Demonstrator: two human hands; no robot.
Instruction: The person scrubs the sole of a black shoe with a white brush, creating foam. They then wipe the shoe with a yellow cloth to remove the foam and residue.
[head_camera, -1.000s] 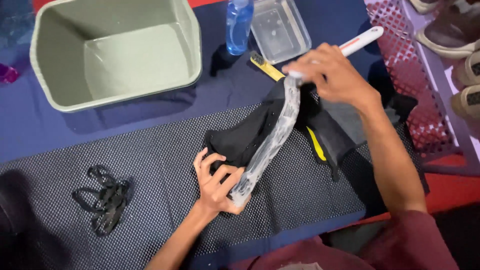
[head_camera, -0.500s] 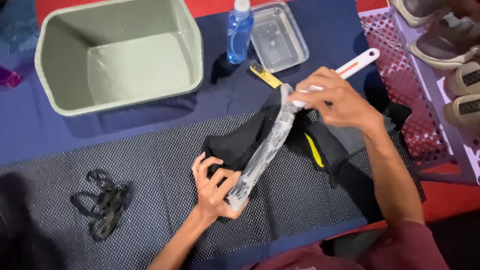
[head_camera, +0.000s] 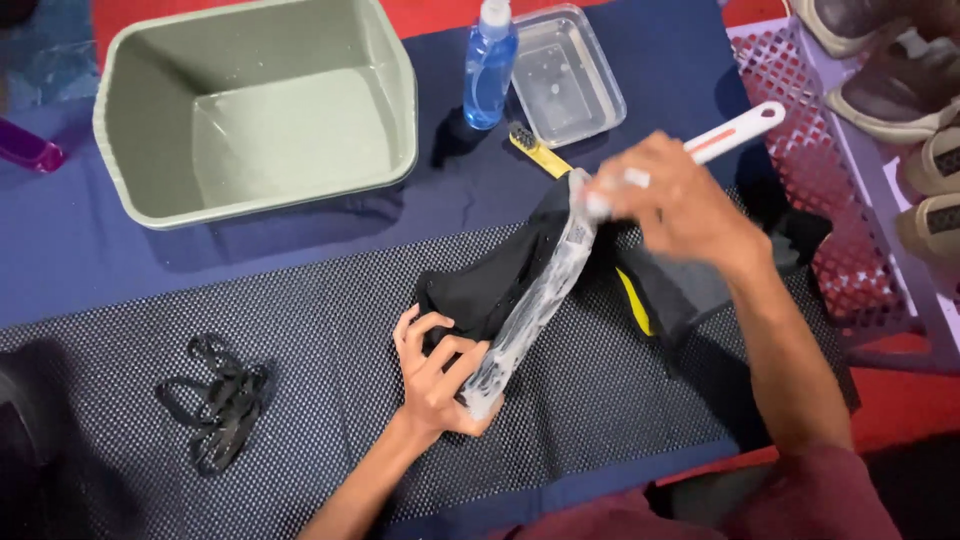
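Lighting even, moderately bright, overhead. Soft shadow falls below the green tub onto the blue cloth. Right hand smeared by motion blur; left hand sharp. Lower-left corner dark.

There is a single view, from a camera worn on the person's head. It looks steeply down and forward, close over the dark mesh mat spread on the blue cloth. The near edge of the mat runs along the bottom of the view, the green tub sits toward the far left corner, and the red perforated rack lies at the right edge. No second view shares the scene.
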